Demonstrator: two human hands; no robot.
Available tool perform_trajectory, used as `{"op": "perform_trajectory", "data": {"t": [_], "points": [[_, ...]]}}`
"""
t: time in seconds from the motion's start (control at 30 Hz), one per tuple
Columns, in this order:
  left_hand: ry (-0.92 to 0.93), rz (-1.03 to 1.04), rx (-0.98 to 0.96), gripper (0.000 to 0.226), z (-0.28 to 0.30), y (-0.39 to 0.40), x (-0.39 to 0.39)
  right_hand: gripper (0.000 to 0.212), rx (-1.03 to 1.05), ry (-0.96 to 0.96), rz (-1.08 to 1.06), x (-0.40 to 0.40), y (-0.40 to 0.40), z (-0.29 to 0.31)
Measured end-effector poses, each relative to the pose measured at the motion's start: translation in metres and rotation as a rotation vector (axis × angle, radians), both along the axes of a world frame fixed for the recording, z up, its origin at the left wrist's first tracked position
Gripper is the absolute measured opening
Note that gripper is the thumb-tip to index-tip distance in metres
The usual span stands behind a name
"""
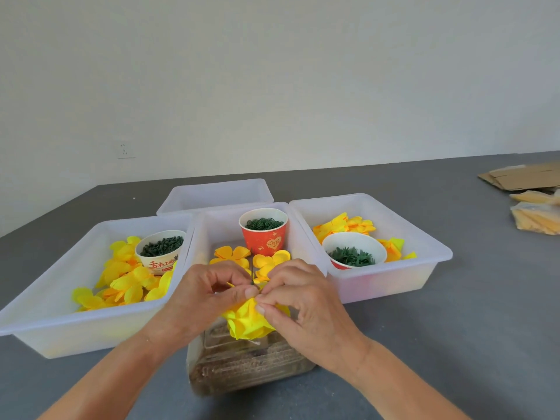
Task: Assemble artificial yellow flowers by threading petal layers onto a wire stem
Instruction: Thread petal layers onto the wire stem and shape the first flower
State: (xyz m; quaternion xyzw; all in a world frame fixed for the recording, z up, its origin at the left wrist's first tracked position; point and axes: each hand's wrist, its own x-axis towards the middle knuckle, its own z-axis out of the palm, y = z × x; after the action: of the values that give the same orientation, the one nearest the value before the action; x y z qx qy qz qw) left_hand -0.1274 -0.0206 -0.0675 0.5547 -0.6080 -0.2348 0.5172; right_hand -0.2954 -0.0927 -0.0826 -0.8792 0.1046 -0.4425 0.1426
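Observation:
A bunched yellow flower of several petal layers hangs below my two hands, above a clear container. A thin dark green wire stem sticks up out of it between my fingertips. My left hand pinches the top of the flower at the stem with thumb and forefinger. My right hand pinches the petals from the right side. Loose yellow petal layers lie in the middle tray behind my hands.
Three white trays stand side by side: left tray with petals and a cup of green parts, middle tray with a red cup, right tray with petals and a bowl. A fourth tray sits behind. Cardboard and bagged petals lie far right.

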Motion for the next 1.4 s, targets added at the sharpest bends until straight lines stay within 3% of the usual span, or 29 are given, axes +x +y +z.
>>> {"op": "perform_trajectory", "data": {"t": [0.27,0.47,0.63,0.77,0.9,1.0,1.1,1.27,1.4], "points": [[0.082,-0.093,0.175,0.002,0.019,0.0,0.001,0.004,0.172,0.06,0.113,-0.002,-0.012,0.011],[0.135,-0.093,0.168,0.008,0.011,0.0,0.006,0.004,0.255,0.081,0.135,0.0,-0.014,0.014],[0.142,-0.185,0.222,0.014,0.021,-0.004,0.022,0.003,0.443,0.059,0.123,-0.003,-0.027,0.024],[0.263,-0.142,0.147,0.029,0.033,-0.018,0.03,0.008,0.464,0.037,-0.002,-0.004,-0.051,0.037],[0.277,-0.037,0.104,0.022,0.038,-0.046,0.023,0.009,0.475,0.037,-0.264,-0.002,-0.106,0.05],[0.251,0.044,0.103,0.01,0.033,-0.072,0.012,0.019,0.506,0.156,-0.519,0.001,-0.166,0.052],[0.192,0.107,0.1,0.026,0.026,-0.098,0.01,0.026,0.502,0.365,-0.688,0.007,-0.213,0.044],[0.185,0.142,0.095,0.025,0.019,-0.119,0.009,0.027,0.504,0.574,-0.759,0.022,-0.252,0.02],[0.215,0.152,0.101,0.017,0.009,-0.125,0.01,0.041,0.58,0.598,-0.814,0.031,-0.26,0.0]]}}
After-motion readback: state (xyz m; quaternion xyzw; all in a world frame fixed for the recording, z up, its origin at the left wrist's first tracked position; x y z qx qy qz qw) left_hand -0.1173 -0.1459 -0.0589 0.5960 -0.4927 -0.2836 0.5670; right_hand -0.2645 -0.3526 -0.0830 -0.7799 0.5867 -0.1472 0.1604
